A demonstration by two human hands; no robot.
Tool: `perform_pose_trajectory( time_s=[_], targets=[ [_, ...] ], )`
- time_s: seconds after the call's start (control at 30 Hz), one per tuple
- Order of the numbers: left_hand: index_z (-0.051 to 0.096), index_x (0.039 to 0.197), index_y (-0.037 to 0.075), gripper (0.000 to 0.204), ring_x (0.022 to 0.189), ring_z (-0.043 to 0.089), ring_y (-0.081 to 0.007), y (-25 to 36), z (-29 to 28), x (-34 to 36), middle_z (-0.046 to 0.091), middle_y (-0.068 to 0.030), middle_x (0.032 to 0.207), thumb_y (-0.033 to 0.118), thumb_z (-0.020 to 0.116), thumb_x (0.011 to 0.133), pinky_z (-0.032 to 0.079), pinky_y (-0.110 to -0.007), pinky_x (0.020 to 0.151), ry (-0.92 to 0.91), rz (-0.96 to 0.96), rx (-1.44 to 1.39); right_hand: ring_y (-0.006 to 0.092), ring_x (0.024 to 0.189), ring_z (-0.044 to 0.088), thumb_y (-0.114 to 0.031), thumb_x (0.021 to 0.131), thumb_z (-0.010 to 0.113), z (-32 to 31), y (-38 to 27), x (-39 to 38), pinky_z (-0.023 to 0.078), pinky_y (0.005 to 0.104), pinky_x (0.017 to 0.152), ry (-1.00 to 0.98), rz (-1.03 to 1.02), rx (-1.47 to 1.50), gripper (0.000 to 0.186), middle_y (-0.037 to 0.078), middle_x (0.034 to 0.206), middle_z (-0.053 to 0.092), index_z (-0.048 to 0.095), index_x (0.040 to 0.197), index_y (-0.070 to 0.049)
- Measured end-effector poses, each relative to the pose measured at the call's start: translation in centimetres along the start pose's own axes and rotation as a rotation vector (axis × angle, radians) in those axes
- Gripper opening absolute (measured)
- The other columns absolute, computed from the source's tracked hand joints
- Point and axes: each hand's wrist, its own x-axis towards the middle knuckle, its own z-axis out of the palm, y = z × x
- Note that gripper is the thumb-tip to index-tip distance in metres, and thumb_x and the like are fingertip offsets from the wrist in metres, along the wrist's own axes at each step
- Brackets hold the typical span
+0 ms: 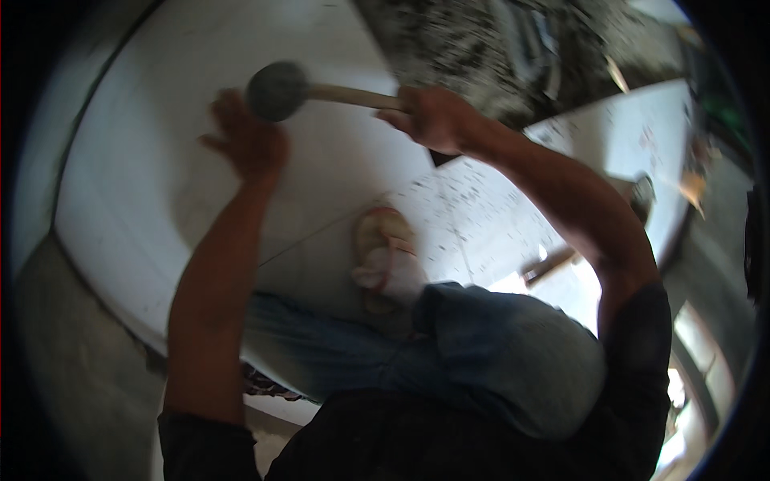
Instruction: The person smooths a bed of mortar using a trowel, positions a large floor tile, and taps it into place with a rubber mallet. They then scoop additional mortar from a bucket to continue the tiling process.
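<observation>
The right hand (pixel 437 119) grips the mallet (pixel 322 92) above the tile (pixel 140 164), handle crossing its right edge; the left hand (pixel 250 143), spread, looks just beside the head. Best move the left clear and tap flat, lightly.

Seen from above, the person's left arm (pixel 212 297) reaches forward, the left hand (pixel 253 144) held out with its fingers (pixel 228 112) spread, while the right arm (pixel 561 184) bends at the elbow (pixel 630 252) and angles inward, the right hand (pixel 437 119) curled tight.
</observation>
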Motion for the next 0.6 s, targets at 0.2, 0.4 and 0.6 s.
perform_pose_trajectory(
  time_s=[0.2,0.4,0.6],
  targets=[
    [0.028,0.145,0.002,0.064,0.143,0.014,-0.0337,1.2,-2.5,0.8,0.022,-0.0152,0.154,0.033,0.043,0.091,0.008,-0.076,0.102,-0.132,-0.070,-0.096,0.0400,0.084,0.065,-0.022,0.092,0.056,1.8,2.4,-0.9,0.051,0.0442,0.075,0.215,-0.113,0.031,0.032,0.024,0.089,0.065,0.058,0.115,0.000],
    [0.021,0.147,0.002,0.068,0.144,0.004,-0.0339,-0.2,-4.5,-0.2,0.013,-0.0139,0.156,0.036,0.041,0.091,0.004,-0.072,0.106,-0.199,-0.135,-0.265,0.0384,0.061,0.058,-0.041,0.099,0.039,2.8,3.1,-0.5,0.043,0.0426,0.055,0.187,-0.179,0.092,0.049,0.024,0.073,0.057,0.052,0.105,0.006],
    [0.021,0.147,0.002,0.066,0.144,0.004,-0.0331,-0.6,-5.0,-0.6,0.013,-0.0135,0.155,0.034,0.038,0.093,0.005,-0.071,0.106,-0.202,-0.126,-0.240,0.0361,0.056,0.054,-0.044,0.098,0.040,2.3,2.6,1.0,0.042,0.0431,0.053,0.268,-0.259,0.099,0.052,0.021,0.066,0.055,0.053,0.101,0.006]
  ],
)
